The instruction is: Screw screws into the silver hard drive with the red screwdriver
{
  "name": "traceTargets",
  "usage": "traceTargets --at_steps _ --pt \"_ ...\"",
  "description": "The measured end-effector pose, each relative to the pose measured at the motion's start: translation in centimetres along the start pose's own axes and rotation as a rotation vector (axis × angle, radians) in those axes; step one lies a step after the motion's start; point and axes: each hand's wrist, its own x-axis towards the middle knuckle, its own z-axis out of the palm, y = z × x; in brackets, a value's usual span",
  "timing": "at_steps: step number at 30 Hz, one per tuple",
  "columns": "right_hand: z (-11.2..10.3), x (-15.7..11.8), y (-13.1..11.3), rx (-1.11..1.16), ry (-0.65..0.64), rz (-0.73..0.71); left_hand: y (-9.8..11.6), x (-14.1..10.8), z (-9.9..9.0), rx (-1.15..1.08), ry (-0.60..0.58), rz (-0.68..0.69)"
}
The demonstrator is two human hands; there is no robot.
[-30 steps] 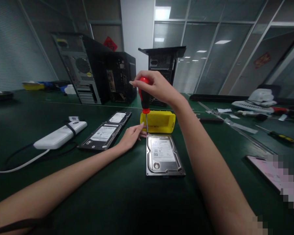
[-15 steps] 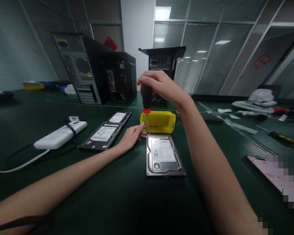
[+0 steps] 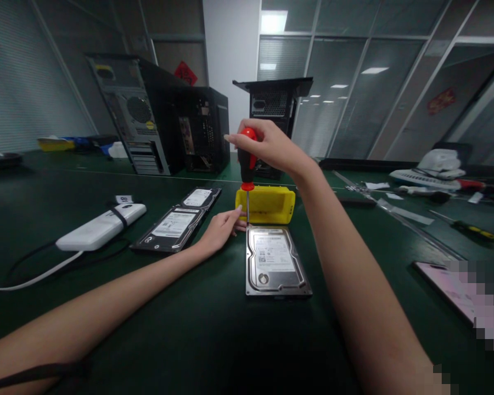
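Observation:
A silver hard drive (image 3: 278,263) with a white label lies flat on the green table in front of me. Upright over its far left corner stands a red and black screwdriver (image 3: 247,167), its tip down at that corner. My right hand (image 3: 261,140) grips the handle near the top, with the red end showing between thumb and fingers. My left hand (image 3: 224,227) is closed at the same corner, beside the shaft, its fingertips against the drive's edge; the exact contact is partly hidden. Just behind the drive sits a yellow plastic bin (image 3: 271,204).
Two more hard drives (image 3: 175,225) lie to the left, near a white power strip (image 3: 102,227). Computer cases (image 3: 164,115) stand at the back. On the right are a phone (image 3: 448,291), another screwdriver (image 3: 473,230) and metal strips (image 3: 415,230).
My right hand's grip on the screwdriver has shifted: its palm no longer covers the red handle end, and the fingers are around the upper handle. My left hand and the drive have stayed put.

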Motion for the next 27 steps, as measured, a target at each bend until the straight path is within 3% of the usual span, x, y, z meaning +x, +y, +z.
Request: traceTargets --at_steps 10,20,27 --pt "0.6 0.2 0.2 0.022 0.031 -0.129 0.0 0.0 0.1 0.008 0.004 0.000" --pt "0.1 0.0 -0.4 -0.010 -0.012 -0.068 0.2 0.1 0.1 -0.010 0.008 -0.016" --pt "-0.4 -0.1 -0.7 0.172 -0.034 -0.009 0.2 -0.1 0.1 -0.001 0.016 -0.007"
